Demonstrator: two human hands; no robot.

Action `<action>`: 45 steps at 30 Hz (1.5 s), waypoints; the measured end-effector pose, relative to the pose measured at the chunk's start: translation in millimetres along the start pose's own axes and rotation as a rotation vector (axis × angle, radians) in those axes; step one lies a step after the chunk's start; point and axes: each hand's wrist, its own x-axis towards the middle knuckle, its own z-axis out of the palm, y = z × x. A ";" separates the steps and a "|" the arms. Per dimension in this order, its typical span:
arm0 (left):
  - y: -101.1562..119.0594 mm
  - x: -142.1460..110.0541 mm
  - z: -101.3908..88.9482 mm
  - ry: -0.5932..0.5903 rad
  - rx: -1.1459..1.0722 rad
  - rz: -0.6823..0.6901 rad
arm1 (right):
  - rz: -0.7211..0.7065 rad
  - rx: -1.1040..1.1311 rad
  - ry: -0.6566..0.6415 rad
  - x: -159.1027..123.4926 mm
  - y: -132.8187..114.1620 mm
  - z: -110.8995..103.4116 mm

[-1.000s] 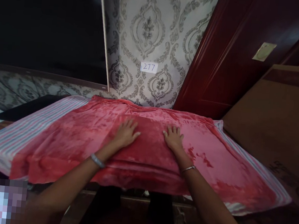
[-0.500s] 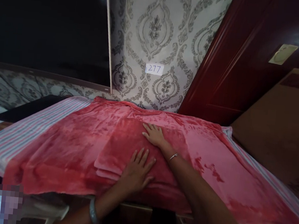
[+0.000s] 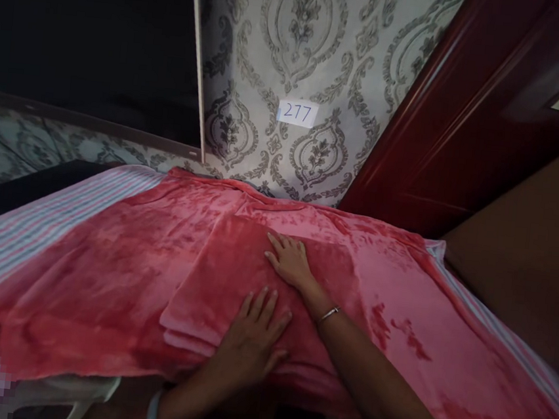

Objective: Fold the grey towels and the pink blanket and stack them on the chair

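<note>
A folded red plush cloth [image 3: 223,276] lies on a larger red plush blanket [image 3: 104,285] spread over a table. My left hand [image 3: 252,335] lies flat on the near edge of the folded cloth, fingers spread. My right hand [image 3: 288,260] rests flat on the cloth's far part, fingers stretched out toward the left. Both wrists carry bracelets. Neither hand holds anything.
A striped pink-and-blue sheet [image 3: 25,224] lies under the blanket. A patterned wall with a paper label reading 277 [image 3: 297,113] stands behind. A dark screen [image 3: 88,39] fills the upper left, a dark red door [image 3: 476,116] the right, a brown board [image 3: 526,259] beside it.
My left hand has slid from the cloth's far left back to its near edge. My right hand has moved left onto the cloth's far part. The view has moved closer.
</note>
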 end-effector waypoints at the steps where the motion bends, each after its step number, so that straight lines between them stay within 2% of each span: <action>1: -0.1 0.4 -0.5 -0.003 -0.004 0.003 | 0.001 -0.003 0.012 -0.5 -0.2 0.4; 12: 4.6 10.0 -16.3 -0.025 -0.023 -0.016 | 0.055 -0.017 0.020 -6.0 -7.4 -6.0; 16: 3.2 8.2 -30.4 -0.053 -0.021 0.019 | 0.069 -0.002 -0.017 -7.3 -8.4 -11.4; 20: -13.7 -0.6 -57.1 -0.024 -0.020 0.002 | 0.137 0.047 -0.089 -0.4 -17.3 -26.8; 22: -26.1 -6.8 -68.1 0.023 0.015 -0.086 | 0.133 0.077 -0.079 8.0 -29.6 -35.4; 24: -36.7 -14.2 -72.2 0.061 0.056 -0.184 | 0.072 0.109 -0.072 19.0 -46.3 -40.4; 26: -42.9 -22.4 -68.3 0.074 0.086 -0.248 | 0.002 0.121 -0.086 30.4 -64.1 -39.6; 30: -44.2 -37.4 -47.0 0.084 0.133 -0.271 | -0.054 0.075 -0.094 44.9 -87.1 -22.9; 36: -44.5 -45.8 -25.5 0.142 0.172 -0.239 | -0.059 0.086 -0.088 46.8 -84.0 -1.0; 45: -43.5 -48.8 -19.7 0.258 0.212 -0.210 | -0.062 0.066 -0.043 48.5 -85.5 7.0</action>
